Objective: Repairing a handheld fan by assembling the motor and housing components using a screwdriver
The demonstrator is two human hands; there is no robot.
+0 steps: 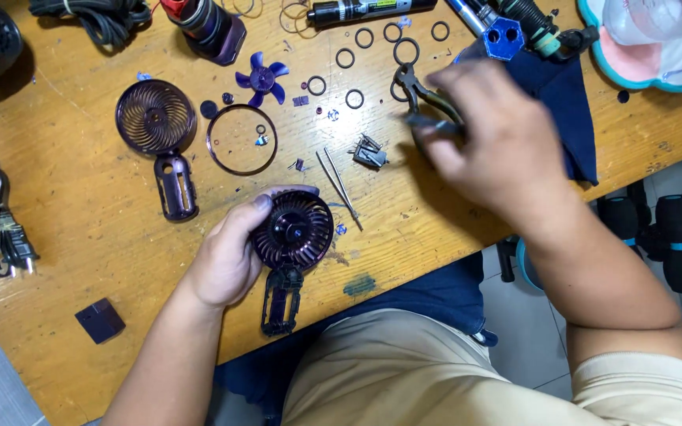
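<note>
A person at a wooden tabletop point(80, 197) works on a small purple handheld fan, already stripped into parts. The left hand point(226, 256) has its grip closed around the fan body point(294, 233), thumb over the rim of the round slatted housing, the handle frame pointing back toward the person's lap near the front edge of the tabletop. The right hand point(499, 146), blurred with motion, has its grip closed on dark pliers point(416, 95), whose jaws point up and left among loose rings; whether the jaws hold anything cannot be told.

Much of the disassembly looks done. The front grille point(155, 117) lies well apart at upper left, with a handle shell point(176, 185) just below it. A loose trim ring point(241, 140) lies beside them, and the blade point(262, 79) rests above it, off its shaft. Tweezers point(339, 188) lie between the two hands, near a small metal part point(369, 151), with black O-rings point(354, 99) scattered above. A dark blue cloth point(566, 118) lies under the right hand.

Judging from the layout, the body in hand still carries its rear grille and motor hub, so that section has yet to come apart, and every removed piece remains unassembled.
</note>
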